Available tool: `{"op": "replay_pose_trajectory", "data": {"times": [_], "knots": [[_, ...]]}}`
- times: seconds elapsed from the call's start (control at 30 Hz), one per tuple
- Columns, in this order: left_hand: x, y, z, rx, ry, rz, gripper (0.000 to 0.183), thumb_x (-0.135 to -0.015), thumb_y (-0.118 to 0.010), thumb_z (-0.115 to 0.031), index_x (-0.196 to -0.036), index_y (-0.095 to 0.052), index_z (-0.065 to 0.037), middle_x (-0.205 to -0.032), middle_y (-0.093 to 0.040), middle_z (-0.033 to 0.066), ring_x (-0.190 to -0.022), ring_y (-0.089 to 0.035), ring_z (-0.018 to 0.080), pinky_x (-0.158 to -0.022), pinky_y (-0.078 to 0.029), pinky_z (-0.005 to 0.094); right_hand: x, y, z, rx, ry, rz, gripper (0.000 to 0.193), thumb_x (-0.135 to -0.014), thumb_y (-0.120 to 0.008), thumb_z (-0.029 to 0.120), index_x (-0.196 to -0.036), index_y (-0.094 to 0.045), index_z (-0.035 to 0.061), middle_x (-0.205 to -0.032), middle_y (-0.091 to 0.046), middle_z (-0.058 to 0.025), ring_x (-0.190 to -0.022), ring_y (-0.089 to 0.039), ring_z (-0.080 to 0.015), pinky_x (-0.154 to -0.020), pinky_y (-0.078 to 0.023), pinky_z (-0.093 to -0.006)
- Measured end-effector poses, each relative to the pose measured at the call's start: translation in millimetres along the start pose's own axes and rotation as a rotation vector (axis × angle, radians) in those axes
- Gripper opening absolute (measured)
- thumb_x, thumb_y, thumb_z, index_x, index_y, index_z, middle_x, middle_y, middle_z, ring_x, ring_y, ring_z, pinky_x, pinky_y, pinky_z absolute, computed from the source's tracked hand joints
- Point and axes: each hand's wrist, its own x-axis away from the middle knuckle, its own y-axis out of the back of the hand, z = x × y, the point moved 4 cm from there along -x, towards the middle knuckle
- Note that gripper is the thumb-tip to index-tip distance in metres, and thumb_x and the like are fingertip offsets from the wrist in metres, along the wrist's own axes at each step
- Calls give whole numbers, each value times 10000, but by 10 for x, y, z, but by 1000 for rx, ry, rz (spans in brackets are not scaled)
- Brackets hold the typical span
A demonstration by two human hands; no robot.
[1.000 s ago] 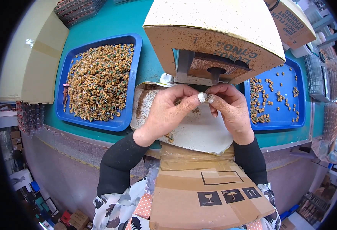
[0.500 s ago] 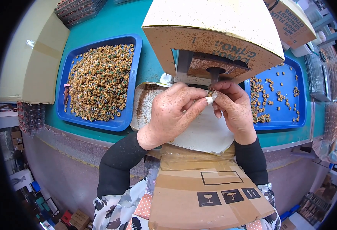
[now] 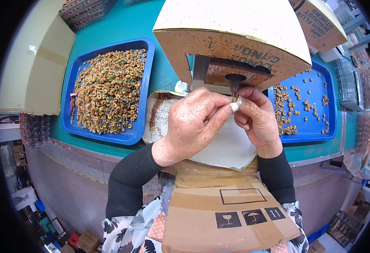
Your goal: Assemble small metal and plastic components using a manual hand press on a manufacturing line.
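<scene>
My left hand (image 3: 193, 124) and my right hand (image 3: 261, 124) meet in front of a cardboard-covered machine (image 3: 218, 46). Between their fingertips they pinch a small copper-wound ring coil (image 3: 234, 99), partly hidden by the fingers. It sits right under the tip of a dark tapered spindle (image 3: 234, 82) that sticks out of a round hole; whether they touch, I cannot tell. White wrapping (image 3: 234, 107) shows at the thumb tips. Brown specks cover both hands. Below them lies a white sheet (image 3: 225, 145), also speckled.
At left, a blue tray (image 3: 149, 80) holds a large heap of similar coils. Another blue tray (image 3: 331, 101) at right has scattered ones. A taped cardboard box (image 3: 231, 211) stands close before my body. Stacked racks (image 3: 88, 12) sit at the far left, on the green table (image 3: 105, 25).
Both hands have shifted very slightly, and the coil shows more of its copper winding under the spindle tip. The pinch on it continues.
</scene>
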Motion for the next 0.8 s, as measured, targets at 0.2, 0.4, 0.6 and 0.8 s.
{"op": "replay_pose_trajectory", "data": {"times": [0.2,0.4,0.6,0.8], "knots": [[-51,5,16,-10,-3,11,90,-791,-686,-63,-856,-631,-34,-723,-595,81,-569,-568,217,-506,-451,324,5,-33,-17,-31,42,-19,157,-864,-642,98,-993,-586,27,-706,-531,15,-524,-414,-43,-439,-289,-178],[-58,17,4,-5,50,21,87,-788,-689,-59,-846,-630,-32,-714,-590,81,-561,-560,209,-503,-444,320,10,-54,-23,-51,49,-28,147,-865,-640,102,-985,-585,36,-698,-524,18,-525,-416,-49,-443,-287,-185],[-10,36,21,47,24,36,113,-770,-695,-35,-870,-645,-26,-692,-584,83,-551,-554,202,-502,-440,310,18,-37,-33,-37,25,21,142,-863,-645,112,-972,-581,47,-708,-527,20,-533,-402,-47,-457,-277,-193],[9,48,16,30,33,2,111,-766,-695,-30,-866,-647,-24,-697,-589,86,-556,-560,207,-505,-444,311,0,-45,-61,-24,0,18,149,-862,-649,119,-976,-581,52,-721,-535,25,-548,-405,-46,-469,-289,-194]]}}
